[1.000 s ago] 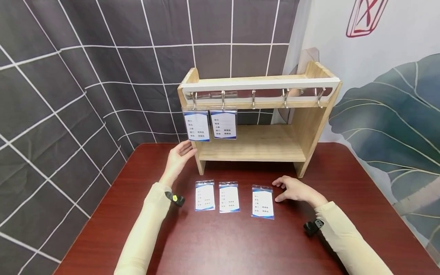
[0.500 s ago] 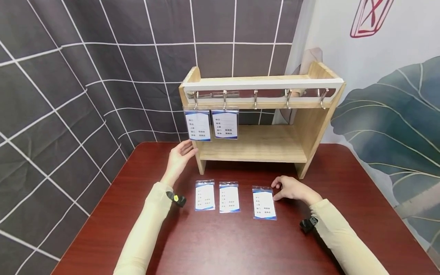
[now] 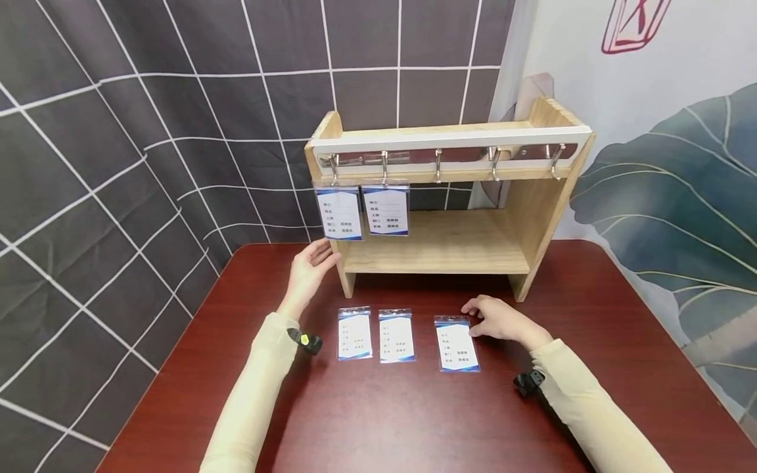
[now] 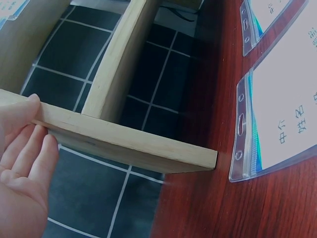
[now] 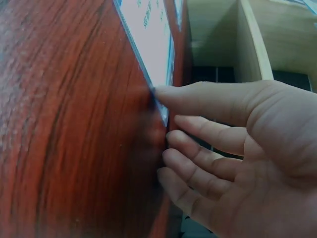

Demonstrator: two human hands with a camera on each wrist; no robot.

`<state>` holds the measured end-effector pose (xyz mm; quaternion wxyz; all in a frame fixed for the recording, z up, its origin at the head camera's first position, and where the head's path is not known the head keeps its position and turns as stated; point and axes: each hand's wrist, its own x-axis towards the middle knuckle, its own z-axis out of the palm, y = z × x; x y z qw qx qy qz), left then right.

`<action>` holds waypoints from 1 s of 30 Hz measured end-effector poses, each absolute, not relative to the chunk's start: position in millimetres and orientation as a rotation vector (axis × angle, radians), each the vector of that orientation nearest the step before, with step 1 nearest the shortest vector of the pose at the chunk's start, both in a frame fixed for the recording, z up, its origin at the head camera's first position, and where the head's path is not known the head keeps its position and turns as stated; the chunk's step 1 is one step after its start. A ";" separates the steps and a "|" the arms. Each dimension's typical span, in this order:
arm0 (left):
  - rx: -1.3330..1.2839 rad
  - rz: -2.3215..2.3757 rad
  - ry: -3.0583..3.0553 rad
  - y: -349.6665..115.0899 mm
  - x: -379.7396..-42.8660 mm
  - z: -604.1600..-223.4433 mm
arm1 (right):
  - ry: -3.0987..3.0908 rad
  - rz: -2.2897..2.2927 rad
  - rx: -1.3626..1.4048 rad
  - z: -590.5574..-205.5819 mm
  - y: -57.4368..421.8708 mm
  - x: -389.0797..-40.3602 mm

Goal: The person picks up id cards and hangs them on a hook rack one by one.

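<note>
The left hand (image 3: 304, 277) grips the side board (image 4: 133, 136) at the left end of a wooden shelf (image 3: 437, 242); in the left wrist view its thumb lies over the front edge and its bent fingers sit against the outer face. The right hand (image 3: 500, 320) is at the rightmost card (image 3: 457, 347), which lies on the reddish-brown table (image 3: 408, 417) in front of the shelf. Its thumb tip meets the card's right edge near the top corner, while the other fingers are loosely bent beyond that corner, apart from the thumb.

To the left, the middle card (image 3: 397, 336) and the leftmost card (image 3: 354, 334) lie side by side, near each other but not touching. All three have their slotted ends toward the shelf. Along the shelf's upper front runs a row of five metal hooks (image 3: 438, 165). Two hanging cards (image 3: 386, 210) are at the two leftmost hooks. A dark cloth (image 3: 195, 108) with white grid lines hangs behind.
</note>
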<state>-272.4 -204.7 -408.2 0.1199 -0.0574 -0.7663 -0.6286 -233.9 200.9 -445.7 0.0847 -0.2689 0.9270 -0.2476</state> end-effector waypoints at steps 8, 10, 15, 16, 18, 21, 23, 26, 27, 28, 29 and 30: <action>-0.171 -1.798 -2.263 -204.6 -270.2 -406.4 | 2.727 -0.729 -0.826 -451.2 197.4 -241.2; -0.180 -1.792 -2.272 -204.5 -271.3 -406.9 | 2.704 -0.719 -0.810 -450.0 195.4 -242.9; -0.176 -1.815 -2.262 -205.4 -273.6 -408.3 | 2.642 -0.705 -0.754 -442.9 190.5 -247.8; -0.175 -1.822 -2.256 -205.4 -274.0 -408.4 | 2.634 -0.704 -0.737 -441.7 189.8 -248.4; -0.171 -1.834 -2.249 -205.2 -274.3 -408.5 | 2.621 -0.705 -0.704 -439.4 189.0 -248.4; -0.169 -1.831 -2.253 -204.3 -274.0 -407.9 | 2.616 -0.726 -0.664 -438.6 188.8 -247.1; -0.169 -1.822 -2.257 -203.3 -273.6 -407.6 | 2.614 -0.754 -0.640 -439.1 189.5 -245.1; -0.170 -1.795 -2.263 -202.3 -272.3 -408.1 | 2.619 -0.781 -0.609 -441.7 190.3 -242.5; -0.169 -1.775 -2.261 -201.7 -272.3 -408.7 | 2.619 -0.791 -0.598 -442.9 190.3 -241.7; -0.167 -1.766 -2.261 -201.4 -272.2 -408.9 | 2.618 -0.803 -0.587 -443.8 190.3 -241.0; -0.166 -1.760 -2.265 -201.2 -272.0 -408.8 | 2.619 -0.808 -0.585 -444.7 190.6 -240.4; -0.165 -1.758 -2.268 -200.9 -272.1 -408.8 | 2.618 -0.818 -0.575 -445.1 190.8 -239.5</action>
